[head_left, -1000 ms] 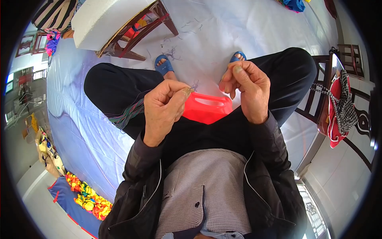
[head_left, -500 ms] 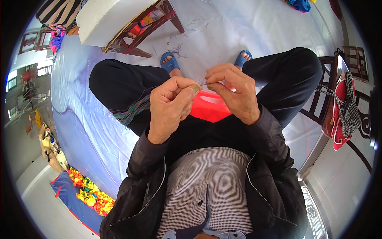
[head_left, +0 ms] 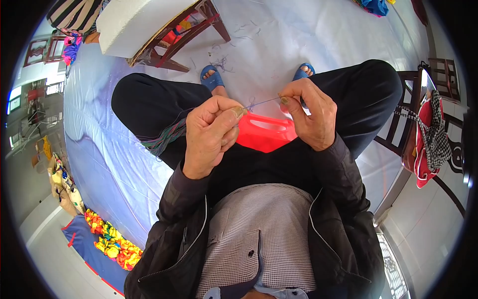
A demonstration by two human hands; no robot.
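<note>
Left hand (head_left: 211,137) pinches thread (head_left: 265,102) (drawn straight); right hand (head_left: 314,117) likewise.

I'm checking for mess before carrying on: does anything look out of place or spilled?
Yes: loose thread scraps lie scattered and tangled on the pale plastic sheet beyond the left blue slipper, looking like untidied offcuts. The fine thread between left hand and right hand looks taut, not odd.

Thread scraps (head_left: 219,63) on plastic sheeting (head_left: 343,42) suggest a workroom.
</note>
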